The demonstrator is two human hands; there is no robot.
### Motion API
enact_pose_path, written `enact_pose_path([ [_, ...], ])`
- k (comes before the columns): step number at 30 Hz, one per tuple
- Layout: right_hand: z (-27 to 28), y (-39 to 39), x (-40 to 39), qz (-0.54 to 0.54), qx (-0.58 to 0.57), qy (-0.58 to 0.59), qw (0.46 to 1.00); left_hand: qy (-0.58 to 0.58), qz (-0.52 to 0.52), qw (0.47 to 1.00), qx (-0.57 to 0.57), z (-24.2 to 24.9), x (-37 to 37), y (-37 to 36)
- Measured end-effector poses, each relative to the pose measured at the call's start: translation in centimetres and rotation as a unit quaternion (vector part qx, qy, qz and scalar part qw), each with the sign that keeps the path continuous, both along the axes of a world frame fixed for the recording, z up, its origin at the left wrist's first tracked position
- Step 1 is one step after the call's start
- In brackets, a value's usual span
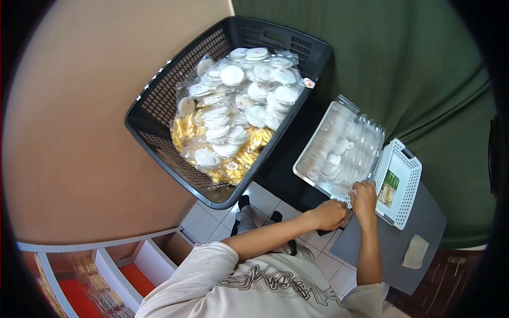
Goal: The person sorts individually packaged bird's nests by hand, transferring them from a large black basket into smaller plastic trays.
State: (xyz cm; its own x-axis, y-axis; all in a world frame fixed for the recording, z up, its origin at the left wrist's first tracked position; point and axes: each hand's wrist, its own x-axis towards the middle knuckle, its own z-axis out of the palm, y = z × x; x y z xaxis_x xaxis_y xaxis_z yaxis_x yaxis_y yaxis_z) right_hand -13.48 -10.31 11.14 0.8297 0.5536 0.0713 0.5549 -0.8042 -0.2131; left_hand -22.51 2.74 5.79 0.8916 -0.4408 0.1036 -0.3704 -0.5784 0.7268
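My left hand (331,214) is closed at the near corner of a white basket (303,165); whatever its fingers hold, if anything, is hidden. My right hand (363,198) is beside it, its fingers pinched together over the basket's near rim, with their tips hard to make out. Inside this basket are many clear plastic packs (344,146) standing in rows, with some white round pieces (332,165) showing among them. Right of my right hand stands a smaller white basket (412,183) with perforated sides, holding a green and yellow printed packet (389,186).
A big black basket (151,153) holds bagged white round pads (232,76) and golden-yellow pieces (185,130). A folded beige cloth (415,252) lies on the grey table (384,254). At lower left is a divided shelf (108,273) with packed goods. A green curtain (429,69) hangs behind.
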Motion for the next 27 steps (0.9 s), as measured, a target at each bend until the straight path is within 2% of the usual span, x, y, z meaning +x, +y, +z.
enact_pose_path([
  [2,0.1,0.4,-0.1,-0.007,-0.005,-0.009,1.000,0.069,-0.037,0.997,-0.023,6.2,-2.7,3.7],
  [4,-0.6,0.5,0.0,-0.022,-0.017,-0.027,0.999,0.069,-0.051,0.987,-0.137,10.9,-5.6,7.9],
  [9,-2.2,0.7,0.1,-0.039,0.005,-0.044,0.998,0.010,-0.096,0.974,-0.203,22.9,-12.7,18.5],
  [11,-1.9,0.7,-0.1,-0.055,0.054,-0.060,0.995,-0.018,-0.088,0.962,-0.256,25.1,-13.7,23.3],
  [12,-1.9,0.6,-0.1,-0.056,0.073,-0.059,0.994,-0.038,0.028,0.978,-0.201,25.8,-14.3,25.7],
  [13,-1.8,0.7,-0.3,-0.054,0.076,-0.057,0.994,0.025,0.196,0.977,-0.080,26.7,-14.2,27.0],
  [14,-1.5,0.6,-0.5,-0.054,0.069,-0.049,0.995,-0.049,0.255,0.965,0.041,25.4,-12.8,29.3],
  [16,-1.1,0.1,-0.7,-0.050,0.049,-0.017,0.997,0.065,0.264,0.941,0.201,23.1,-11.5,33.1],
  [17,-0.9,0.0,-0.8,-0.050,0.052,-0.016,0.997,0.064,0.265,0.940,0.205,22.4,-11.1,33.6],
  [19,-0.2,-0.4,-1.1,-0.064,0.058,0.009,0.996,0.263,0.235,0.881,0.315,21.2,-10.3,34.1],
  [20,0.3,-0.5,-1.3,-0.065,0.057,0.010,0.996,0.264,0.234,0.881,0.315,20.8,-10.2,34.7],
  [22,1.3,-0.6,-1.7,-0.076,0.078,0.015,0.994,0.245,0.131,0.876,0.395,20.3,-10.0,36.0],
  [23,1.6,-1.0,-1.8,-0.077,0.078,0.017,0.994,0.247,0.129,0.875,0.395,19.7,-10.0,35.9],
  [26,2.3,-1.4,-1.8,-0.084,0.076,0.042,0.993,0.185,0.102,0.842,0.496,16.6,-10.1,35.8],
  [27,2.5,-1.5,-1.9,-0.091,0.076,0.043,0.992,0.178,0.096,0.849,0.487,16.2,-10.1,35.9],
])
